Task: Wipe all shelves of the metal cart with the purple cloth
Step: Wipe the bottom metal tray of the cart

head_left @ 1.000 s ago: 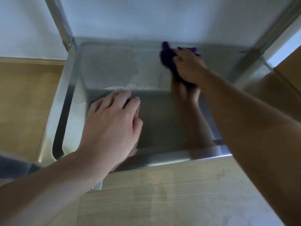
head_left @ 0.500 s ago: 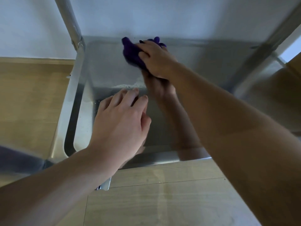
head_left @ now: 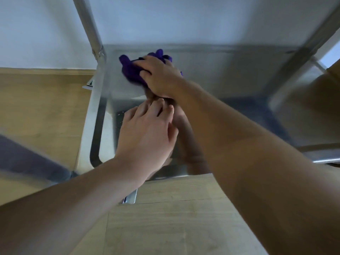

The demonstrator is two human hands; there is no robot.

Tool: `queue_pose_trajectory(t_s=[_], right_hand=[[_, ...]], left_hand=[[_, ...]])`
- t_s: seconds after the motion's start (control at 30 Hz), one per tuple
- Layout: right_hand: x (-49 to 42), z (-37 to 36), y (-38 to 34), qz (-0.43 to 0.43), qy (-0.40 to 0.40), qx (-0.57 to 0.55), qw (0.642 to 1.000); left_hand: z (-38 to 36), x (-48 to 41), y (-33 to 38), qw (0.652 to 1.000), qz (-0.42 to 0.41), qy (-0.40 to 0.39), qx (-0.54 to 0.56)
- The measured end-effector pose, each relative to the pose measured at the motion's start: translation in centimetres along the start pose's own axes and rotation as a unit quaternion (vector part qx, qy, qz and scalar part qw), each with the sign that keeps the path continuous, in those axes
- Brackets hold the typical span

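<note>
Two bare hands work on one shelf (head_left: 230, 74) of a metal cart (head_left: 95, 100), seen from above. Using the cart's upright post (head_left: 90, 28) at the far left corner of the shelf as the landmark: the right hand (head_left: 160, 76) lies just to the right of that post, fingers curled down and pressed onto a bunched purple cloth (head_left: 131, 70), holding it flat against the steel. Cloth pokes out past the fingertips on the post side and along the far edge of the shelf.

A second ago this hand and cloth were well away from the post, toward the opposite end of the shelf; half a second ago they were about midway. The stroke has therefore swept along the back of the shelf and nearly reached the post's corner.

Nearer the viewer than the post, the left hand (head_left: 147, 133) rests palm down on the shelf, fingers together and only slightly fanned, gripping nothing; it appears to steady the cart. It has barely moved across the three moments.

Beyond the hands, the shiny shelf reflects both forearms. A pale smudge shows on the steel between the two hands. Wooden floor (head_left: 165, 218) surrounds the cart, and a white wall (head_left: 184, 19) rises behind the post.

Judging from this, the back strip of this shelf is close to done, while the front part, and any other shelves, likely remain to be wiped.
</note>
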State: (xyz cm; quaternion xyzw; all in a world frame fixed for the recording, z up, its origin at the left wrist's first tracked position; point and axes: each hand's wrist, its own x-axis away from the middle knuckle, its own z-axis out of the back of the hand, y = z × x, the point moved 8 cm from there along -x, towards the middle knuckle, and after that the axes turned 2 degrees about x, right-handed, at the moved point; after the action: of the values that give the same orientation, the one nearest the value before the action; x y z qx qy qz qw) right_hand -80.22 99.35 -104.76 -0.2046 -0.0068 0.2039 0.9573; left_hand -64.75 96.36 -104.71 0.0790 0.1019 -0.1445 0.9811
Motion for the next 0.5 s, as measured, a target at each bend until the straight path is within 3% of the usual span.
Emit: queue_pose_trajectory(t_s=[0.1,0.4,0.5], right_hand=[[1.8,0.9,0.2,0.023,-0.028,-0.019,0.999],[8.5,2.4,1.0,-0.056,-0.003,0.023,0.998],[11.0,2.6,0.6,-0.079,0.007,0.046,0.996]], left_hand=[[0.1,0.3,0.0,1.0,-0.001,0.004,0.007],[1.4,0.6,-1.0,0.992,-0.026,-0.046,0.114],[2.4,1.4,-2.5,0.993,-0.026,-0.056,0.097]])
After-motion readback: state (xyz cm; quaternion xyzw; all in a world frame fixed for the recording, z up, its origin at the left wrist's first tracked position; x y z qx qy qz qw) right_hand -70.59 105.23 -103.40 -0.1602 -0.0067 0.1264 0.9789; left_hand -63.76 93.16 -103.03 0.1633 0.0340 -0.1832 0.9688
